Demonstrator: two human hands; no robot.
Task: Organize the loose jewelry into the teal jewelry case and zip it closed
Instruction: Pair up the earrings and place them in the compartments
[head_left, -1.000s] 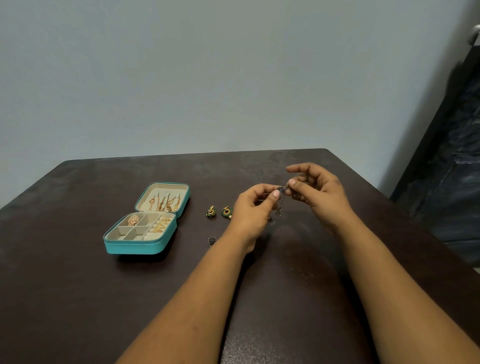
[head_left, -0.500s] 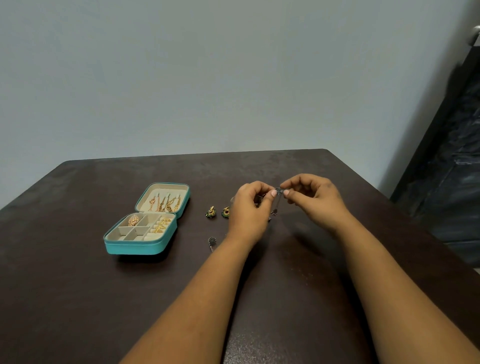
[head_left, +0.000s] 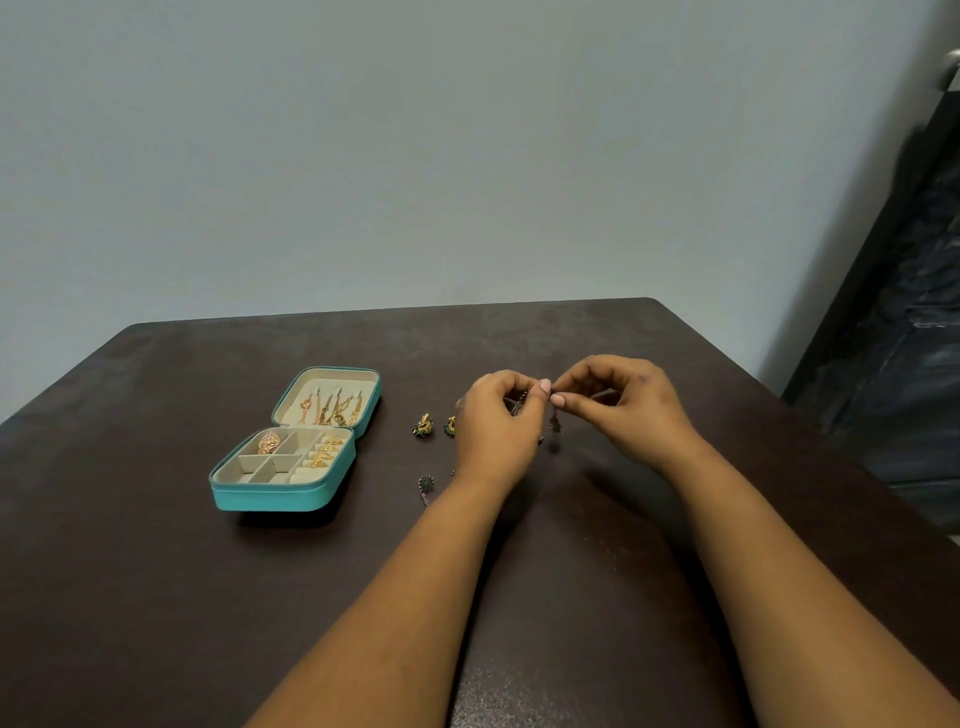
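Both hands meet above the dark worktop, fingertips almost touching, and between them they pinch a small dark piece of jewelry — the left hand has its thumb and curled fingers closed on one end, the right hand nips the other end between thumb and forefinger, and a short dangling part hangs down below the pinch, just above the worktop. What kind of piece it is cannot be told; it is too small and dark. Well to the left lies the teal jewelry case, open and unzipped, its lid folded back flat on the far side. Several gold chains or long earrings are fixed in a row inside the lid. In the divided base, an ornate gold piece sits in the far-left compartment and gold rings stand in the ring rolls on the right; the near compartments show only their pale lining. Loose on the worktop between case and hands are two small green-and-gold earrings — the second partly hidden behind the left hand — and, nearer the person, a dark round-headed earring just beside the left wrist. A pale wall rises behind the worktop.
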